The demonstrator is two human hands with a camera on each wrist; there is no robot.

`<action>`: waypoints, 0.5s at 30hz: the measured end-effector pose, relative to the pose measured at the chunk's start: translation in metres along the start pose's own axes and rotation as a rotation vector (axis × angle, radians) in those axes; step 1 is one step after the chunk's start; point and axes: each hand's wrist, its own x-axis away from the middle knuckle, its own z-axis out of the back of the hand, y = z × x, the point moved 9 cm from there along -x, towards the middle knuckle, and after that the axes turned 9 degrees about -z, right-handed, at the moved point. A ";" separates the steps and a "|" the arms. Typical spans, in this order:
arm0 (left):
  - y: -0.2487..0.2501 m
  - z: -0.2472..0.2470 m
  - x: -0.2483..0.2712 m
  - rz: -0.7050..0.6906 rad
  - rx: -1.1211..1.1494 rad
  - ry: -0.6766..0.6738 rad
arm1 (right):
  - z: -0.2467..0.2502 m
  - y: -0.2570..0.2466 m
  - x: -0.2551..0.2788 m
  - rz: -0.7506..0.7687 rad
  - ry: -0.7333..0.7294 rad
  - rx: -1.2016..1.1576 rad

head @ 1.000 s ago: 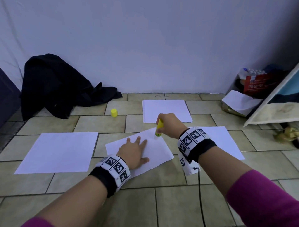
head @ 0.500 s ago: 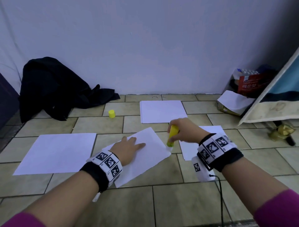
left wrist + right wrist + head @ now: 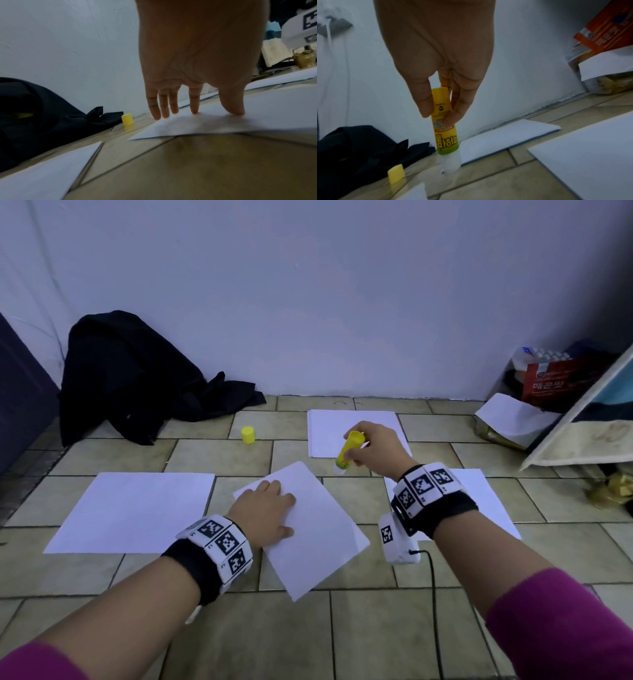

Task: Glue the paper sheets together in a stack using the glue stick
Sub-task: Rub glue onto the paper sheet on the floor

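Observation:
My left hand (image 3: 265, 510) (image 3: 193, 102) lies flat with straight fingers on a tilted white sheet (image 3: 308, 529) (image 3: 223, 121) on the tiled floor. Thumb and fingers of my right hand (image 3: 368, 451) (image 3: 440, 108) pinch the yellow glue stick (image 3: 347, 448) (image 3: 444, 129), held tip down just above the floor beyond the sheet's far corner. Its white glue end is exposed. More white sheets lie at the left (image 3: 133, 510), at the far middle (image 3: 329, 433) (image 3: 505, 139), and at the right (image 3: 486, 501) (image 3: 590, 152).
The yellow cap (image 3: 248, 434) (image 3: 127, 119) (image 3: 396, 175) stands on a tile near a black garment (image 3: 137, 378) against the wall. Boxes, a bag with paper (image 3: 517, 419) and a leaning board (image 3: 579, 433) crowd the right corner. A cable (image 3: 433, 594) hangs from my right wrist.
My right hand lifted the glue stick off the sheet and moved it up and right, clear of the paper. The left hand turned the sheet, which now lies more tilted.

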 end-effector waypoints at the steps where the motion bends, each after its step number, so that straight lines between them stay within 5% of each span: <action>1: -0.002 -0.001 0.000 0.019 0.027 0.010 | -0.007 -0.003 -0.003 0.008 -0.002 0.003; 8: -0.005 -0.009 -0.001 0.041 0.146 0.018 | -0.058 -0.036 -0.020 0.086 -0.048 0.003; 15: -0.009 -0.009 0.000 0.052 0.144 0.025 | -0.077 -0.045 -0.022 0.143 -0.156 0.282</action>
